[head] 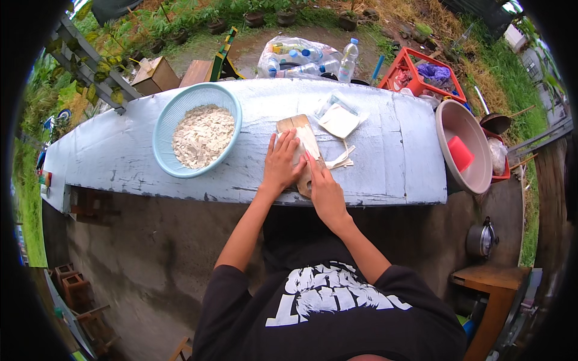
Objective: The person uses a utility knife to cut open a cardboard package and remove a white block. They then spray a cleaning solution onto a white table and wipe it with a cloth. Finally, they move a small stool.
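A wooden cutting board (292, 122) with a hole at its near end lies on the table before me. My left hand (281, 162) presses flat on a stack of pale thin sheets (309, 141) on the board, fingers pointing away from me. Closed at the board's right side, my right hand (328, 192) grips a pink-handled tool (308, 155); its blade, if any, is hidden by the hands. Loose pale strips (342, 159) lie just right of the board. Behind them a clear plastic packet (332, 103) has a square pale stack (339, 121) at its opening.
A light-blue plastic basket (235, 135) of small cut pale pieces (203, 140) stands left. At the table's (379, 176) right end is a large basin (481, 158) with a red scoop (460, 153). Beyond the far edge sit bagged bottles (298, 58) and a red crate (424, 85).
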Available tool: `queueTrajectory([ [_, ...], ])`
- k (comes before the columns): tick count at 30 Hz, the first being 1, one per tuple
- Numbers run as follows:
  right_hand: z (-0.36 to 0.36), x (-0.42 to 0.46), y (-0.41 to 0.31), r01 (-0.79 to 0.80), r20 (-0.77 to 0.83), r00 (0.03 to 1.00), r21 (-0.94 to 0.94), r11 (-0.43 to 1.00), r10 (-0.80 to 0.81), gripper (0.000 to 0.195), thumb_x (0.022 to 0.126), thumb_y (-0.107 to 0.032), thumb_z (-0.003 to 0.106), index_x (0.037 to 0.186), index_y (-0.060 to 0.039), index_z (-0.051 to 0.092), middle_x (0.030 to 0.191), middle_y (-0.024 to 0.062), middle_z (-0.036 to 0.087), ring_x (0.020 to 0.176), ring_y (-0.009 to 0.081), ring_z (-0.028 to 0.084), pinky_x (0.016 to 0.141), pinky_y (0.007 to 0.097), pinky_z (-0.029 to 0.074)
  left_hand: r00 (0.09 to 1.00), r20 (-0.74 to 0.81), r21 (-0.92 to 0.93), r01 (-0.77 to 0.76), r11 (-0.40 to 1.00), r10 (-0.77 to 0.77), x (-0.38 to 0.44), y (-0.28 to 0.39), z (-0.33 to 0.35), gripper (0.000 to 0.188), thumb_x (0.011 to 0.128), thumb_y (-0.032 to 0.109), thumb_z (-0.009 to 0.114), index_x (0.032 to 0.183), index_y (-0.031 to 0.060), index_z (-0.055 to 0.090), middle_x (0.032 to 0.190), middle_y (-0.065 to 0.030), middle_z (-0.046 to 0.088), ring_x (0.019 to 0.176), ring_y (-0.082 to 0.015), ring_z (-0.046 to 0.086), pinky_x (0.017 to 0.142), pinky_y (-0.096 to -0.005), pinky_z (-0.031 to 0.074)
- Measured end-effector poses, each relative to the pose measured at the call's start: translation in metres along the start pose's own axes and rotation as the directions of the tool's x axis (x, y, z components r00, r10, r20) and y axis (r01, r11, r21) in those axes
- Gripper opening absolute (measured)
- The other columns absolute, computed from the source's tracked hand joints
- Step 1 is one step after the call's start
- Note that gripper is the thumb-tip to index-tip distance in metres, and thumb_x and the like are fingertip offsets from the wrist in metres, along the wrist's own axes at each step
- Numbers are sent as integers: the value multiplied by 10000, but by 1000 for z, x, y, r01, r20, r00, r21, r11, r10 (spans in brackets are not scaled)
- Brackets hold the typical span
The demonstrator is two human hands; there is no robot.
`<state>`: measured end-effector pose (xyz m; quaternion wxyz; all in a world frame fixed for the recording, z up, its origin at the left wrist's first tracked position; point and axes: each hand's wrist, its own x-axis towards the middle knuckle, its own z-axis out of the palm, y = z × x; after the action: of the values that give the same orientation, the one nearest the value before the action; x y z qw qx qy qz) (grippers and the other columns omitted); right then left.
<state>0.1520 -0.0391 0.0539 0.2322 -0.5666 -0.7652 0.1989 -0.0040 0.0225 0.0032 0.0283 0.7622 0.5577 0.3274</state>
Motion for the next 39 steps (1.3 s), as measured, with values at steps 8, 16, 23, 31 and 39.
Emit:
queueTrajectory([
  [8, -20, -60, 7, 2, 28, 1000, 7, 1000, -3, 590, 959, -67, 494, 1511, -174, 316, 875, 162, 543, 670, 392, 631, 621, 474, 527, 1000, -5, -23, 16, 1000, -16, -4, 3, -2, 408, 852, 232, 577, 1199, 21, 541, 1415, -148, 470, 1383, -298, 362, 1188, -494, 175],
  [16, -25, -14, 4, 30, -102, 995, 89, 996, -21, 471, 987, -116, 475, 1454, -145, 419, 854, 171, 536, 713, 369, 602, 655, 456, 494, 920, -284, -148, 236, 960, -270, -9, -8, -2, 364, 858, 189, 624, 1177, 23, 567, 1139, -150, 581, 1145, -307, 497, 1036, -444, 339],
  [23, -21, 21, 23, -17, -198, 980, -45, 999, 8, 468, 962, -110, 487, 1428, -138, 456, 916, 147, 550, 846, 326, 577, 749, 439, 496, 891, -203, -242, 355, 903, -405, -25, 5, 0, 277, 820, 204, 688, 1069, 87, 651, 916, -41, 620, 956, -249, 543, 919, -410, 382],
  [31, -26, 13, 75, -125, -379, 923, -137, 983, 65, 666, 874, -2, 532, 1484, -222, 384, 962, 133, 525, 906, 317, 536, 820, 438, 446, 876, -225, -352, 335, 874, -426, -13, 25, 3, 312, 809, 118, 697, 1110, 62, 643, 925, -93, 622, 908, -250, 545, 822, -378, 447],
  [39, -36, 12, 93, -98, -436, 899, -304, 948, -47, 538, 886, -69, 569, 1410, -74, 444, 1197, 180, 541, 1083, 337, 520, 886, 450, 438, 856, -143, -305, 439, 845, -496, -5, 30, 0, 363, 808, 105, 693, 1163, 83, 621, 898, -91, 619, 821, -240, 538, 795, -377, 453],
])
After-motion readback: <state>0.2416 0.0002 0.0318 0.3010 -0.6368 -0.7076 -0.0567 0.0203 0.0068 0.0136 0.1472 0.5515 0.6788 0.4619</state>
